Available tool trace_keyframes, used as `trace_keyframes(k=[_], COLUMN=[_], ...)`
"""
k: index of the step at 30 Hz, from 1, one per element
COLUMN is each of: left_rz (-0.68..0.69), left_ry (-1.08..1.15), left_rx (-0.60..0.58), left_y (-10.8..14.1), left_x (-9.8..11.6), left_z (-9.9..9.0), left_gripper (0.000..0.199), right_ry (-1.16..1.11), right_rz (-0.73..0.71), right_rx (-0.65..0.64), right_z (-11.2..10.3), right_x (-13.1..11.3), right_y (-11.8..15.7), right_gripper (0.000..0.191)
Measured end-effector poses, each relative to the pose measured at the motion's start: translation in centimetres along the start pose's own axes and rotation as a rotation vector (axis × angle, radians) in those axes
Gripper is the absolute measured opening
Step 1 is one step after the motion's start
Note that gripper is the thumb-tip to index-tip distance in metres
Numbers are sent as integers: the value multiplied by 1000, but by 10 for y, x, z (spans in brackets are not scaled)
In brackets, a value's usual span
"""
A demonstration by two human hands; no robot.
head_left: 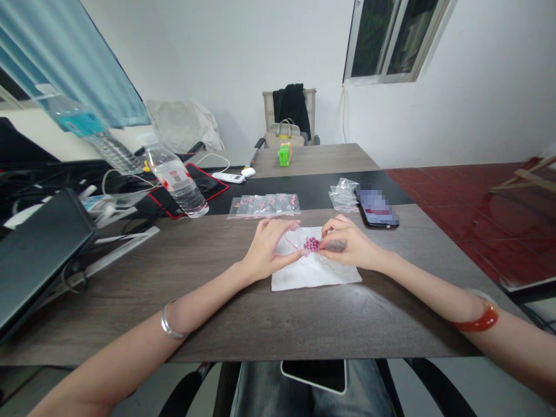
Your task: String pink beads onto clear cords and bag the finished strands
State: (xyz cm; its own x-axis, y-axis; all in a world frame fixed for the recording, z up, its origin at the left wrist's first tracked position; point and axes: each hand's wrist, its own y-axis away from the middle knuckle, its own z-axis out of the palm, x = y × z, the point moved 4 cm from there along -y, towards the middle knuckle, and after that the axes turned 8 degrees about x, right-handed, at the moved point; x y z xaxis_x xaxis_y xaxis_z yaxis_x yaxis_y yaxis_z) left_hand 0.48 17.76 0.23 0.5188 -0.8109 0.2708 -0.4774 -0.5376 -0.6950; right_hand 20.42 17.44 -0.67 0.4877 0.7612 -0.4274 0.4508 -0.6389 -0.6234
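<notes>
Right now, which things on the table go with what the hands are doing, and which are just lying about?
Part of the job:
pink beads, between the left hand and right hand
white sheet under them
probably the small clear bags with pink bits inside

Seemingly just lying about:
phone on the right
plastic bottle with a red-and-white label
green box

Left hand (264, 250): thumb is extended inward, fingers are held arched.
Right hand (351, 244): thumb and forefinger are held close together.
Forearms (212, 288): both are angled inward.
</notes>
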Motion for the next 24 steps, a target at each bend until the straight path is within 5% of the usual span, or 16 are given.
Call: trace_keyframes(k=[8,16,24], left_rz=[175,137,-85], left_ry=[-150,-99,-93], left_rx=[-58,-58,91], left_y=[0,0,-3], left_x=[12,14,5], left_z=[2,4,-1], left_gripper=[54,52,49], right_ry=[26,88,-84], right_rz=[-86,-148,177], right_rx=[447,310,297], right_z=[-17,4,3], right_x=[-30,-43,-34], right_y=[-3,0,-1], right_gripper=[3,5,18])
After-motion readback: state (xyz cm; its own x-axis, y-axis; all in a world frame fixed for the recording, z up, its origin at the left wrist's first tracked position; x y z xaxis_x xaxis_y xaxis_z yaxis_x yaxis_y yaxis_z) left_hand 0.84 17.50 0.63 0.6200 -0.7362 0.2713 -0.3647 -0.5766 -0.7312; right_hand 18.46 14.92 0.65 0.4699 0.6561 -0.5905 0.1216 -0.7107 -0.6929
